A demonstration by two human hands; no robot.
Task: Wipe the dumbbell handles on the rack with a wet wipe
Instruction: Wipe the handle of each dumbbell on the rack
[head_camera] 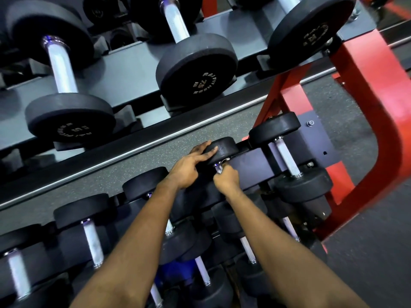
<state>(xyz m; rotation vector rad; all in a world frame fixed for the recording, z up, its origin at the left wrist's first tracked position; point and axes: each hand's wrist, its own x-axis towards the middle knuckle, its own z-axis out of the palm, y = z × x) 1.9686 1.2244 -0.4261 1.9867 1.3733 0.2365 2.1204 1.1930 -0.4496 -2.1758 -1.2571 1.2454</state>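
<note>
On the middle shelf of the rack, a small black dumbbell [224, 150] lies with its far head showing. My left hand [193, 165] rests on that head with straight fingers. My right hand [226, 180] is curled round the dumbbell's metal handle [219, 167], just below the far head. A small white bit of wet wipe [225, 160] peeks out above the right fist; most of the wipe and the handle are hidden by the hand.
Another dumbbell [287, 161] lies just to the right, by the red rack frame [364, 90]. Larger dumbbells [195, 70] sit on the top shelf, smaller ones [93, 243] to the left and on a lower shelf. Grey speckled floor [367, 252] lies at right.
</note>
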